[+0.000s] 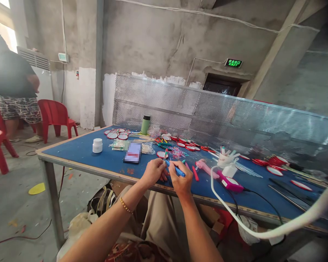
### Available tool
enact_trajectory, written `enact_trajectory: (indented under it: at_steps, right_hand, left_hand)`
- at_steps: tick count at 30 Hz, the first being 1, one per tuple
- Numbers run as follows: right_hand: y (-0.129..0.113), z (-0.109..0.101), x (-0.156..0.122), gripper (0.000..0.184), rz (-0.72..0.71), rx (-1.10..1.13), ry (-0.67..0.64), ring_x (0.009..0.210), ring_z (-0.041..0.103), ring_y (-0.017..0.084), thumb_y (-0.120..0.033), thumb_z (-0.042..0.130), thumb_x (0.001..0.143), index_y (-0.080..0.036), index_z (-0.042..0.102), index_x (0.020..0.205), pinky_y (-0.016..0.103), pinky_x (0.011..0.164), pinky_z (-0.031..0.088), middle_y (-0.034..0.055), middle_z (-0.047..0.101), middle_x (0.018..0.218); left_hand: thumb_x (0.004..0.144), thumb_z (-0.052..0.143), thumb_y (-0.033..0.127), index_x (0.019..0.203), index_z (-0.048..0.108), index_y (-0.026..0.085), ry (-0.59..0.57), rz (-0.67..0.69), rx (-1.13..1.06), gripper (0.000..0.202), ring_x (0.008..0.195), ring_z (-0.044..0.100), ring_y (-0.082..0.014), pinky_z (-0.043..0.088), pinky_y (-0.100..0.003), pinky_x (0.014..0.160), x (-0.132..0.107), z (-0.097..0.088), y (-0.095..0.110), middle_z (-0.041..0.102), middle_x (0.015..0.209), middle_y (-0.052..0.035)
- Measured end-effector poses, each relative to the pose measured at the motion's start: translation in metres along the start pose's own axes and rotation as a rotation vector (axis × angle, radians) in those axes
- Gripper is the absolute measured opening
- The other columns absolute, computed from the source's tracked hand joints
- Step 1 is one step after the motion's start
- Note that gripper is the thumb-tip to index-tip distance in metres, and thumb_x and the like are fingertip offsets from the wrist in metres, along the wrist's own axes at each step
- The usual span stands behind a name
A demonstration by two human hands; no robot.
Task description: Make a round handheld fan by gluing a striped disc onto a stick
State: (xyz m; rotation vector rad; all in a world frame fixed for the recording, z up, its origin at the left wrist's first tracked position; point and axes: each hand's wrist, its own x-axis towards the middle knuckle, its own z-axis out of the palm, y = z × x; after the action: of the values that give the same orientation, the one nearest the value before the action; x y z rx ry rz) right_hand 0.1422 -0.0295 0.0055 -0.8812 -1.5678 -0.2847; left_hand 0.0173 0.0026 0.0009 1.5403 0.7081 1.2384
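Note:
My left hand [154, 171] pinches a thin flat stick [165, 153] upright near the table's front edge; its upper part is coloured red and green. In my right hand [182, 179] is a blue marker pen [178, 170], its front end pointing left toward the stick. I cannot tell whether the pen touches it. Just behind my left hand lies a round white disc with a red rim [161, 154]. To the right of my right hand is a red marker [195, 174], with a pink tool-like object [206, 168] beyond it.
A white jar [97, 145], a phone [132, 153] and a green bottle [145, 125] stand or lie leftward. Several red-rimmed discs [190, 148] lie behind. A magenta box [231, 182] with cables sits right, under a curving white tube [224, 203]. A perforated metal screen [175, 105] backs the table.

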Motion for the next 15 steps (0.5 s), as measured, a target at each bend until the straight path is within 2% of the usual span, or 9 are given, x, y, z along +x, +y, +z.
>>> enact_trajectory:
  at_steps: [8,15]
  right_hand:
    - [-0.0005,-0.0003,0.0002,0.020,-0.012,-0.006,0.013,0.059,0.058,0.013,-0.024,0.056,0.092,-0.019,0.064,0.074,0.025,0.061,0.048,0.0000,0.065,0.065]
    - [-0.0005,-0.0001,0.0008,0.019,-0.028,-0.004,-0.004,0.060,0.059,0.013,-0.023,0.056,0.092,-0.019,0.064,0.075,0.025,0.063,0.048,0.0002,0.065,0.067]
  left_hand:
    - [0.088,0.053,0.028,0.070,0.050,0.017,0.000,-0.009,0.002,0.022,0.040,0.062,-0.0108,0.043,-0.015,0.037,0.0003,-0.0005,0.0001,0.064,0.056,0.0002]
    - [0.088,0.052,0.026,0.070,0.050,0.017,0.010,-0.006,0.002,0.020,0.040,0.061,-0.0116,0.043,-0.016,0.037,0.0010,0.0004,-0.0026,0.059,0.049,0.0023]
